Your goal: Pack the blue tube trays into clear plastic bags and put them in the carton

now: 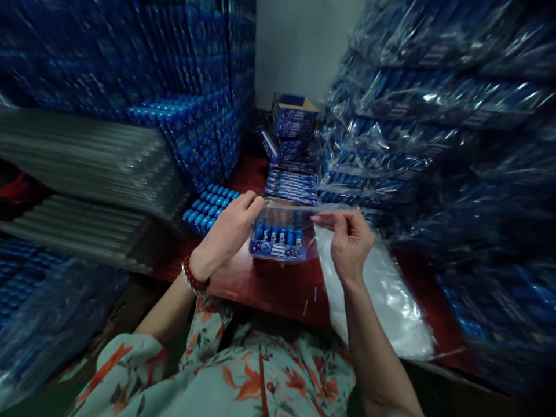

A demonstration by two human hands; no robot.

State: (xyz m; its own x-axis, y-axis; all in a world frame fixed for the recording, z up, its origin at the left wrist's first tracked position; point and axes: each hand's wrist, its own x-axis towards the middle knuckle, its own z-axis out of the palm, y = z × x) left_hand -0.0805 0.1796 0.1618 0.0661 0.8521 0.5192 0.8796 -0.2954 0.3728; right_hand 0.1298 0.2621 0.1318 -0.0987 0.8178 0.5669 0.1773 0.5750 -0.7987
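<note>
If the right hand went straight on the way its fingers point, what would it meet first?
Probably the clear bag, which the right hand seems to touch; beyond it, perhaps the blue box, though depth is unclear.

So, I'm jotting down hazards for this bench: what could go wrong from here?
The right hand pinches thin clear film beside the box of blue bottles; pulling hard might tear it or tip the box.

The pile of clear sheeting reaches the front edge of the table, so a brush might slide it off.

The tall wrapped stack on the right looks uneven; a bump could perhaps shift it.
</note>
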